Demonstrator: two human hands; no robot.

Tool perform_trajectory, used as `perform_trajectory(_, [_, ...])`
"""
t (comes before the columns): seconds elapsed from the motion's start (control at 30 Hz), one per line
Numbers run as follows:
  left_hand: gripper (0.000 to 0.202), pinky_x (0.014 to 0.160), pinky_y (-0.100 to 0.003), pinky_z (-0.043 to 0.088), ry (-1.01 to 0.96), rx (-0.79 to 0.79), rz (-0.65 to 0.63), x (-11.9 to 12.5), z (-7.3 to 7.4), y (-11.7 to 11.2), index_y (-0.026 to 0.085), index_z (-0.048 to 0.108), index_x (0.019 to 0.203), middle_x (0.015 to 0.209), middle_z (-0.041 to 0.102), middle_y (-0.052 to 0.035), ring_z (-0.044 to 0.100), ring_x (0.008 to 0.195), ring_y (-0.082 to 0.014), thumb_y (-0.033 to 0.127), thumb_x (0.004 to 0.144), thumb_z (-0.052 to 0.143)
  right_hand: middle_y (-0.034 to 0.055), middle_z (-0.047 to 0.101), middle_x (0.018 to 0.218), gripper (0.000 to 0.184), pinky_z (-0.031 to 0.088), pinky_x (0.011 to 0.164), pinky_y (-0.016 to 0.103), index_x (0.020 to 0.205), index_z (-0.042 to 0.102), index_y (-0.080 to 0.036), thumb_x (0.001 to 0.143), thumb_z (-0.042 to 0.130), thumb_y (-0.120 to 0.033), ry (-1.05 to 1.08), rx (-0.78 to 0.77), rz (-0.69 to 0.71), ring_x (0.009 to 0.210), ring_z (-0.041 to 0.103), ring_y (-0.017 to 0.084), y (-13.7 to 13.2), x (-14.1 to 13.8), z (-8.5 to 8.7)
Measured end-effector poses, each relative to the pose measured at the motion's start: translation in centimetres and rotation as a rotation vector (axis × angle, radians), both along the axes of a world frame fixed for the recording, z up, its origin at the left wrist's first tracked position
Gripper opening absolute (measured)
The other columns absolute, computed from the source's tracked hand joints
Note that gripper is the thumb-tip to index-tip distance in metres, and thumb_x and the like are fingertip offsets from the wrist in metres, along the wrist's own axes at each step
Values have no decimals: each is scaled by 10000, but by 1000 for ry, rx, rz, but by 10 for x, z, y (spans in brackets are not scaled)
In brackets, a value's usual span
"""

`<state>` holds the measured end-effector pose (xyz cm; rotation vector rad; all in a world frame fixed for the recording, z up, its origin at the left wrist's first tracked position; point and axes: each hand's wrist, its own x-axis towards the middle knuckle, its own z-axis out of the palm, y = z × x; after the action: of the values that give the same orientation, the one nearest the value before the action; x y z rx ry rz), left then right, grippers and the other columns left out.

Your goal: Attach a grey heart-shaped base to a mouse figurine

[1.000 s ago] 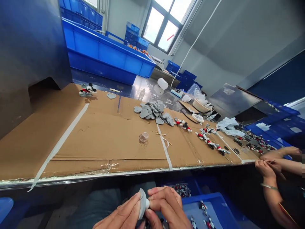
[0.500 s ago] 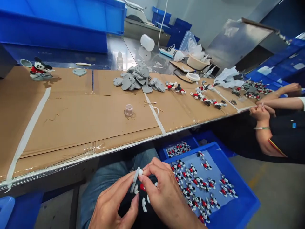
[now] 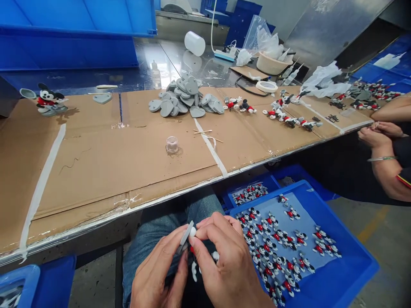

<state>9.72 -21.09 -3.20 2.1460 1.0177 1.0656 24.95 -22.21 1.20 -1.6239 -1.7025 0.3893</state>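
Observation:
My left hand and my right hand meet over my lap, below the table edge. Together they pinch a grey heart-shaped base against a small mouse figure in black, white and red. The left fingers grip the base's edge; the right thumb and fingers press the figure's white foot onto it. A pile of grey heart bases lies on the cardboard-covered table. A finished figure on its base stands at the far left.
A blue tray with several mouse figures sits by my right knee. A small clear cup and thin sticks lie mid-table. More figures line the right side, where another person's hands work. Blue crates stand behind.
The view has tilted down, so my hands and the blue tray show fully. My hands stay closed on the base and figure, pressing them together.

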Motion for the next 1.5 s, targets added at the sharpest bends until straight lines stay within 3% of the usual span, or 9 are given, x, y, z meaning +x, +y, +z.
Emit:
perform_trajectory(0.43, [395,1080,-159,408,74,35,5,-3,-1,3,121,546,1311,1268,663,-111,616,1194,-112,49,922,531,27,645,810,162,350,853,396,779,572,-190,837,562,-39,0,-3,-6,818,596,204,1,-3,-2])
perform_trajectory(0.63, [382,1018,-180,482,18,18,-82,-5,-3,4,91,546,1291,1224,684,-150,649,1157,-145,33,915,529,48,663,867,176,419,844,399,748,607,-200,907,557,-143,48,-286,100,916,621,233,0,13,5])
perform_trajectory(0.77, [334,945,-157,527,-9,-199,-166,-9,4,-1,180,565,1259,1165,725,-78,698,1059,-135,103,934,562,41,650,785,339,465,774,357,712,608,-205,1001,434,-231,100,-492,277,832,617,208,0,35,17])
perform_trajectory(0.83, [352,906,-143,541,-29,-366,-222,-11,10,-3,256,569,1265,1166,728,-14,704,1031,-119,125,939,572,30,661,818,244,474,794,336,774,640,-215,978,507,-233,182,-502,274,849,621,194,-3,45,18])
perform_trajectory(0.9, [373,882,-124,537,-85,-496,-255,-12,16,-5,321,577,1268,1162,727,41,705,996,-97,140,942,576,29,684,1009,59,482,858,321,948,690,-250,913,643,-245,369,-522,262,940,634,186,-6,53,13])
perform_trajectory(1.0, [363,869,-104,518,-174,-624,-277,-12,21,-7,345,628,1224,1134,735,73,705,953,-79,133,934,579,20,685,1148,344,482,920,320,1179,681,-353,844,756,-324,713,-645,294,1020,642,187,-12,59,-2])
perform_trajectory(1.07, [347,830,-87,511,-205,-695,-281,-10,22,-7,334,666,1169,1071,750,83,709,916,-74,114,912,593,19,709,1033,304,493,869,309,1137,721,-358,837,762,-377,850,-698,315,962,643,181,-16,59,-13])
perform_trajectory(1.33, [257,689,-92,507,-161,-736,-250,-4,18,-14,241,708,952,860,753,72,700,747,-95,42,811,628,50,634,878,208,481,701,288,997,778,-285,848,728,-422,826,-573,367,813,584,177,-23,56,-27])
perform_trajectory(1.5, [246,660,-127,537,-322,-738,-167,0,19,-14,227,720,930,796,753,47,699,685,-115,49,781,640,47,605,822,174,489,687,308,962,736,-256,912,638,-391,748,-413,337,787,574,192,-29,47,-34])
